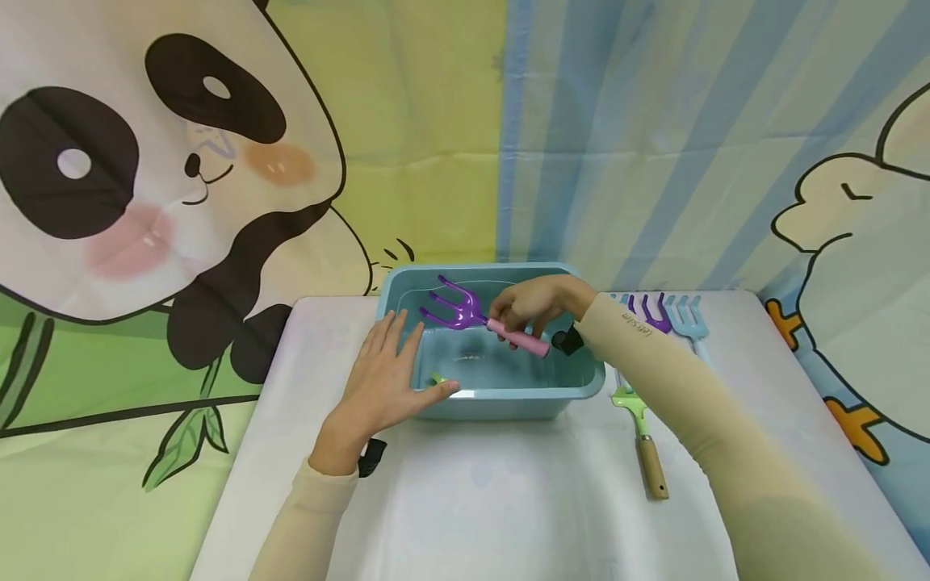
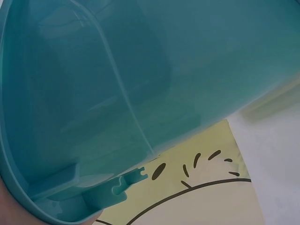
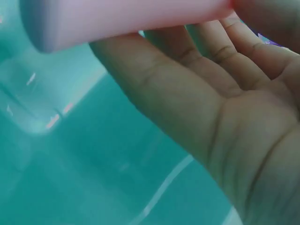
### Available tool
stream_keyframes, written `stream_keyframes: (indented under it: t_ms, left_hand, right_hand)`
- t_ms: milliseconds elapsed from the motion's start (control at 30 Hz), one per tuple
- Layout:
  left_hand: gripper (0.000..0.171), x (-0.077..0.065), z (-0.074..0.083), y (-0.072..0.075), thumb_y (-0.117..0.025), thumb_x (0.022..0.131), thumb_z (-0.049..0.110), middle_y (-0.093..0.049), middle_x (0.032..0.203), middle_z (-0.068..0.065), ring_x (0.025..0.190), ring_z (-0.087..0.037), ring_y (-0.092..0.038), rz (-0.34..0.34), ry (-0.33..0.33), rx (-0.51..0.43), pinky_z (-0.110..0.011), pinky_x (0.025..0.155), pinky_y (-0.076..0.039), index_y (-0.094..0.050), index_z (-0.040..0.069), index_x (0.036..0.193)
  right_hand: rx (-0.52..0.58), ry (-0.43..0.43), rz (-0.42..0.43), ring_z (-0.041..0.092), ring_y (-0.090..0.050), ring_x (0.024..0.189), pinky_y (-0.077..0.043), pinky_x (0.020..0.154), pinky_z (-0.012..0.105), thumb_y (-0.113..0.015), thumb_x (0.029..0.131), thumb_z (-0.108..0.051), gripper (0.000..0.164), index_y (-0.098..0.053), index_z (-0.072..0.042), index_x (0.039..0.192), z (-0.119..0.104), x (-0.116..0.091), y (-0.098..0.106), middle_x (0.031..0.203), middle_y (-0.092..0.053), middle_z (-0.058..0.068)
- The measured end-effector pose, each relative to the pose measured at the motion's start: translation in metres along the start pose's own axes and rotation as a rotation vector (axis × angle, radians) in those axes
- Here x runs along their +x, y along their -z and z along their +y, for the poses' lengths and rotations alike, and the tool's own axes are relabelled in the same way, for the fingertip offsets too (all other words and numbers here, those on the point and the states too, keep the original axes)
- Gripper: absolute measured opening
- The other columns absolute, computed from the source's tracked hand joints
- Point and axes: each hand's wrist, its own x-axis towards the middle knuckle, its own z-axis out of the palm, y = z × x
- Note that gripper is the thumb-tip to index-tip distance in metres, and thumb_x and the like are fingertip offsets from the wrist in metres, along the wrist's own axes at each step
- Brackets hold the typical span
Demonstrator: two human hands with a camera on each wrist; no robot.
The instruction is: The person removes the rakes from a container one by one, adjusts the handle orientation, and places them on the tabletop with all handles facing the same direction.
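A light blue plastic basin (image 1: 479, 409) stands on the white table. Over its inside, my right hand (image 1: 534, 305) grips the pink handle (image 1: 519, 337) of a purple three-pronged hand rake (image 1: 465, 310), whose prongs point left. The right wrist view shows the pink handle (image 3: 126, 16) in the curled fingers (image 3: 187, 61). My left hand (image 1: 388, 375) lies with straight, spread fingers at the basin's left end, its thumb by the front rim. A small green piece (image 1: 437, 378) shows inside the basin next to that thumb, mostly hidden.
On the table right of the basin lie a light blue rake (image 1: 686, 319), a purple rake (image 1: 659, 315) and a green tool with a wooden handle (image 1: 652, 466). My right sleeve (image 1: 668, 387) hides part of them. A printed cloth (image 1: 421, 145) hangs behind the table.
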Motion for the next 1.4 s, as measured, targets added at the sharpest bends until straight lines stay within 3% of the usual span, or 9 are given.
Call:
stream_keyframes:
  t_ms: [400, 667, 900, 1167, 1400]
  left_hand:
    - [0.115, -0.001, 0.001, 0.001, -0.039, 0.079, 0.090, -0.015, 0.164, -0.019, 0.151, -0.034, -0.004, -0.004, 0.004, -0.012, -0.048, 0.121, -0.002, -0.035, 0.004, 0.155]
    - [0.115, -0.001, 0.001, 0.002, -0.040, 0.079, 0.090, -0.016, 0.164, -0.019, 0.151, -0.034, -0.004, -0.001, 0.000, -0.015, -0.049, 0.121, -0.003, -0.035, 0.004, 0.155]
    - [0.114, -0.001, 0.002, 0.002, -0.039, 0.080, 0.090, -0.016, 0.164, -0.018, 0.152, -0.033, -0.004, 0.000, 0.003, -0.019, -0.049, 0.121, -0.004, -0.035, 0.005, 0.155]
    - [0.113, -0.002, 0.001, 0.003, -0.040, 0.080, 0.089, -0.016, 0.163, -0.018, 0.151, -0.033, -0.005, 0.004, 0.000, -0.022, -0.048, 0.121, -0.004, -0.035, 0.005, 0.155]
    - [0.113, -0.002, 0.001, 0.001, -0.040, 0.080, 0.090, -0.018, 0.163, -0.018, 0.151, -0.034, -0.006, 0.013, -0.004, -0.023, -0.049, 0.120, -0.005, -0.036, 0.005, 0.155]
  right_hand:
    - [0.116, 0.149, 0.081, 0.036, -0.062, 0.105, -0.057, 0.077, 0.045, -0.043, 0.101, -0.003, 0.034, -0.043, 0.006, 0.134, 0.005, -0.061, -0.001, 0.120, -0.056, 0.023]
    - [0.217, 0.200, 0.211, 0.040, -0.061, 0.111, -0.055, 0.083, 0.048, -0.045, 0.103, -0.004, 0.034, -0.040, 0.006, 0.136, 0.015, -0.099, -0.014, 0.130, -0.048, 0.026]
    - [0.272, 0.237, 0.288, 0.047, -0.056, 0.117, -0.054, 0.087, 0.051, -0.046, 0.104, -0.005, 0.039, -0.034, 0.010, 0.138, 0.036, -0.129, -0.025, 0.130, -0.046, 0.029]
    - [0.287, 0.268, 0.343, 0.039, -0.062, 0.109, -0.056, 0.086, 0.050, -0.045, 0.105, -0.006, 0.037, -0.033, 0.013, 0.134, 0.068, -0.154, -0.032, 0.125, -0.048, 0.034]
    - [0.344, 0.209, 0.409, 0.036, -0.064, 0.107, -0.055, 0.087, 0.051, -0.048, 0.106, -0.010, 0.042, -0.029, 0.011, 0.137, 0.102, -0.171, -0.043, 0.124, -0.051, 0.028]
